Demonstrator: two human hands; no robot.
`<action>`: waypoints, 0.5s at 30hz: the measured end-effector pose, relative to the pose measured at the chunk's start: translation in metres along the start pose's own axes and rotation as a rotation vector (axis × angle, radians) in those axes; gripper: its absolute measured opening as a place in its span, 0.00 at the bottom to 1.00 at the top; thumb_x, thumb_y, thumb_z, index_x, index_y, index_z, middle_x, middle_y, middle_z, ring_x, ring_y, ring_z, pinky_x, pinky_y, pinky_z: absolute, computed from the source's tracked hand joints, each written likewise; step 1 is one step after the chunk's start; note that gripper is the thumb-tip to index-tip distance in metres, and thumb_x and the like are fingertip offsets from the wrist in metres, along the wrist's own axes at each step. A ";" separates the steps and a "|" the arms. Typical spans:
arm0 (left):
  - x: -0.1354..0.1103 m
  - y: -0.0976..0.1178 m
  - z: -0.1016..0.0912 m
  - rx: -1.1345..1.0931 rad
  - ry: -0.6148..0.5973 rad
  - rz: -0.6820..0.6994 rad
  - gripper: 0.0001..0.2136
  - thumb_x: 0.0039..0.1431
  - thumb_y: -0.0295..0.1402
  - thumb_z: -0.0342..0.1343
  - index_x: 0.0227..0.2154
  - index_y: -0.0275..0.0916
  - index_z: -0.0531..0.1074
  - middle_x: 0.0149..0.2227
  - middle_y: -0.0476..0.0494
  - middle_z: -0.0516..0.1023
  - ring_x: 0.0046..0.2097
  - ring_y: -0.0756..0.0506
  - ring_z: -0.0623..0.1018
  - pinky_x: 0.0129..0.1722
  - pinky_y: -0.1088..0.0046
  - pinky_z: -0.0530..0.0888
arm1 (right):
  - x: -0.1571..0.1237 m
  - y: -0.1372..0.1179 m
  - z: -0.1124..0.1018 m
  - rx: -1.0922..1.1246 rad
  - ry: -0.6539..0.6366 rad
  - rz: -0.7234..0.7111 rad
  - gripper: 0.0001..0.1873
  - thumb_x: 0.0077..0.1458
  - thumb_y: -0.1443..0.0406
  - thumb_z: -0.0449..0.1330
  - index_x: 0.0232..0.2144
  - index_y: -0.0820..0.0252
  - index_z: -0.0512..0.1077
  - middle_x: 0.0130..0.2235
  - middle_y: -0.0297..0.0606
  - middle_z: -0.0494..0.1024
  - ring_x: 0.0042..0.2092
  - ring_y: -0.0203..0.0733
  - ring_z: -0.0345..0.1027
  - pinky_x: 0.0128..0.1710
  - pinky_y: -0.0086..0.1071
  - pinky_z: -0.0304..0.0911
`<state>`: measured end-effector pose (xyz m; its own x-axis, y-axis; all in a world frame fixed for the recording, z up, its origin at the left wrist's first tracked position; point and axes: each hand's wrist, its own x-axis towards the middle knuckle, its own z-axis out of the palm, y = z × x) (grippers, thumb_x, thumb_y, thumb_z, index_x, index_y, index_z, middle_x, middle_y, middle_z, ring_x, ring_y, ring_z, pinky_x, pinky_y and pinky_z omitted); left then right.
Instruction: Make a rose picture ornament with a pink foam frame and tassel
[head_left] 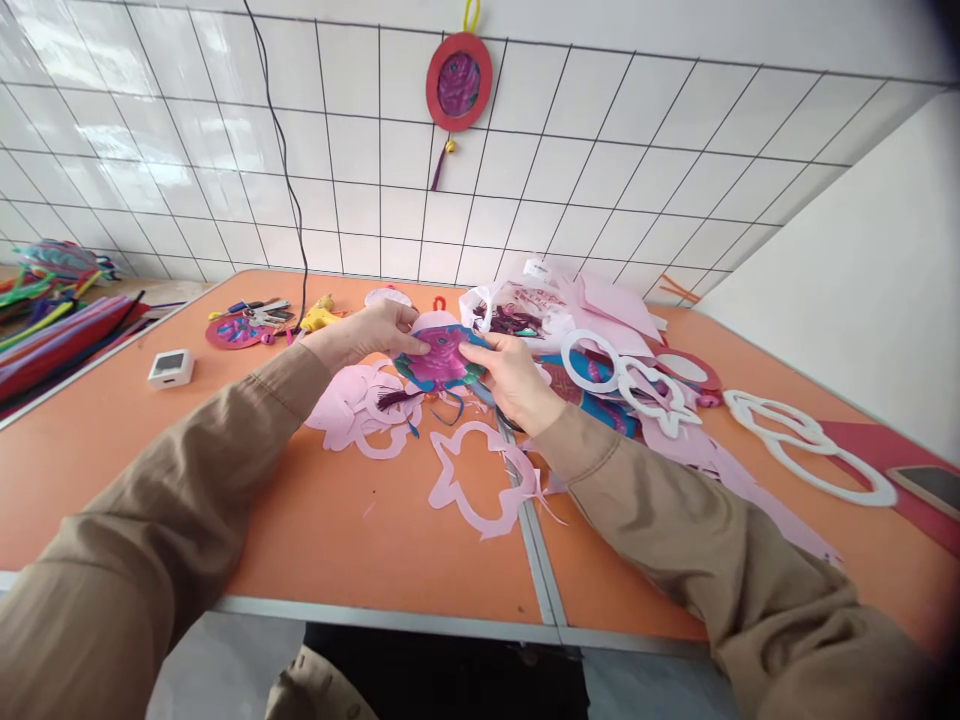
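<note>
Between my two hands is a piece of blue fabric [442,358] with a purple flower print and green leaves. My left hand [373,332] pinches its left edge, thumb on top. At the right edge, my right hand [517,378] grips it the same way. Pink paper shows just behind the fabric; whether it is held too I cannot tell. Below lie pink paper cut-outs [351,398], a dark purple tassel [397,399] and a pink cut-out frame [480,519] with wavy edges.
White ring-shaped frames [592,362] and more patterned fabric [609,410] lie to the right. A plastic bag [525,308] stands behind. At left are a small white box [171,368] and a yellow glue gun [321,314]. A round red ornament [459,82] hangs on the tiled wall.
</note>
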<state>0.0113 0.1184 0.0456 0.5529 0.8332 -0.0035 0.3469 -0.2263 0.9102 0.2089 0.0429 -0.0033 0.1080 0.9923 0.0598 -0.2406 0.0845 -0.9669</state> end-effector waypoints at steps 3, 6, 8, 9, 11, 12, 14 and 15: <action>-0.003 0.006 0.009 -0.029 0.064 -0.040 0.09 0.43 0.23 0.72 0.21 0.34 0.76 0.16 0.55 0.67 0.21 0.55 0.67 0.22 0.78 0.63 | 0.000 -0.003 -0.001 -0.035 -0.022 -0.007 0.17 0.32 0.59 0.75 0.22 0.59 0.73 0.23 0.30 0.74 0.26 0.35 0.65 0.29 0.33 0.64; -0.006 0.011 0.012 -0.045 0.072 -0.038 0.06 0.45 0.21 0.69 0.22 0.32 0.77 0.17 0.54 0.70 0.22 0.54 0.69 0.23 0.78 0.65 | 0.002 -0.009 -0.005 -0.168 -0.054 -0.109 0.13 0.36 0.59 0.72 0.22 0.59 0.75 0.25 0.31 0.75 0.29 0.37 0.68 0.34 0.35 0.67; -0.009 0.014 0.014 -0.063 0.065 -0.042 0.04 0.46 0.20 0.68 0.24 0.32 0.78 0.18 0.53 0.73 0.22 0.53 0.71 0.23 0.78 0.67 | 0.005 -0.014 -0.008 -0.261 -0.058 -0.199 0.12 0.38 0.59 0.71 0.24 0.58 0.75 0.28 0.33 0.77 0.32 0.39 0.70 0.37 0.37 0.67; -0.010 0.016 0.014 -0.069 0.056 -0.041 0.04 0.47 0.20 0.67 0.25 0.32 0.79 0.18 0.52 0.73 0.23 0.53 0.72 0.24 0.78 0.67 | 0.005 -0.017 -0.009 -0.295 -0.052 -0.240 0.12 0.38 0.59 0.71 0.25 0.58 0.75 0.29 0.33 0.78 0.33 0.40 0.71 0.39 0.37 0.68; -0.012 0.019 0.017 -0.068 0.030 -0.028 0.03 0.48 0.20 0.66 0.25 0.32 0.80 0.18 0.52 0.74 0.23 0.53 0.72 0.24 0.78 0.68 | 0.005 -0.023 -0.011 -0.338 -0.027 -0.302 0.15 0.37 0.59 0.72 0.29 0.57 0.75 0.32 0.34 0.80 0.37 0.42 0.74 0.43 0.39 0.69; -0.014 0.021 0.018 -0.063 0.017 -0.019 0.03 0.48 0.20 0.66 0.25 0.32 0.80 0.18 0.52 0.74 0.23 0.53 0.71 0.24 0.78 0.67 | 0.004 -0.027 -0.011 -0.350 -0.024 -0.314 0.17 0.37 0.59 0.72 0.32 0.57 0.76 0.33 0.35 0.81 0.38 0.43 0.75 0.44 0.40 0.70; -0.015 0.025 0.020 -0.059 0.000 -0.004 0.03 0.49 0.20 0.66 0.24 0.32 0.80 0.19 0.52 0.74 0.23 0.54 0.71 0.24 0.79 0.66 | 0.000 -0.032 -0.010 -0.366 -0.050 -0.302 0.21 0.39 0.59 0.72 0.38 0.56 0.76 0.35 0.35 0.82 0.39 0.45 0.76 0.45 0.42 0.71; -0.016 0.026 0.020 -0.060 -0.005 -0.002 0.03 0.49 0.20 0.66 0.24 0.32 0.80 0.19 0.52 0.74 0.23 0.54 0.71 0.24 0.79 0.66 | -0.002 -0.035 -0.010 -0.374 -0.079 -0.287 0.22 0.41 0.58 0.72 0.40 0.56 0.76 0.35 0.37 0.83 0.39 0.46 0.76 0.44 0.43 0.72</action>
<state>0.0269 0.0887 0.0610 0.5558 0.8313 -0.0070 0.3020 -0.1941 0.9333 0.2262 0.0369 0.0277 0.0423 0.9387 0.3420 0.1534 0.3322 -0.9307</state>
